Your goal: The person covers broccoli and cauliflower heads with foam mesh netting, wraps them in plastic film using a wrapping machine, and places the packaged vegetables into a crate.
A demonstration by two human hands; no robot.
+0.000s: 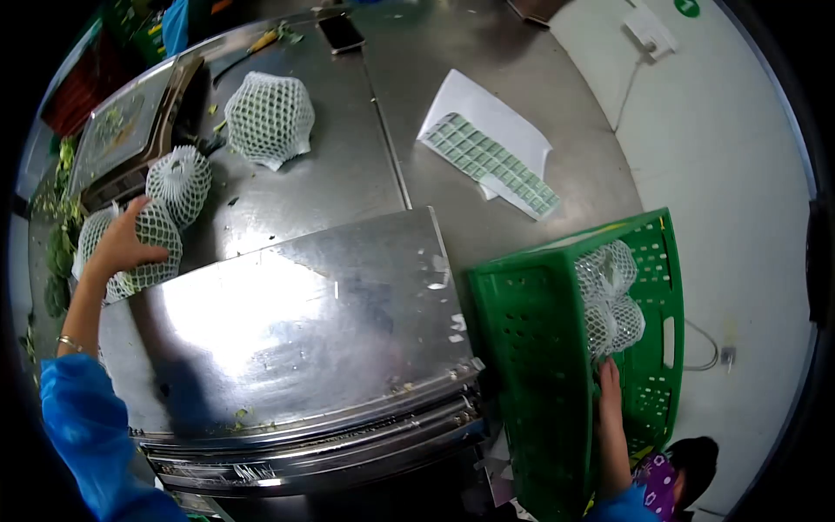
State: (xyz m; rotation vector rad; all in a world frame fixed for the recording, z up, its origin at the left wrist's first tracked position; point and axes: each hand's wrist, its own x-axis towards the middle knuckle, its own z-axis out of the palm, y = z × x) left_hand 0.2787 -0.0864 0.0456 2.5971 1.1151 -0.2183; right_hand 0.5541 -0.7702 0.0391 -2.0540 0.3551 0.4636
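My left hand rests with thumb and fingers spread on a bundle in white foam netting at the left of the steel table. Green produce shows faintly through the mesh. Just behind it stands another netted bundle, and a larger netted one lies farther back. My right hand reaches inside a green plastic crate, fingers stretched out. Its fingertips are by the lower of the netted bundles in there, and the crate wall partly hides the hand.
A raised steel platform spans the front. White paper and a sheet of green labels lie on the table, with a phone at the back. A scale and loose leaves are at left. Another person is low at right.
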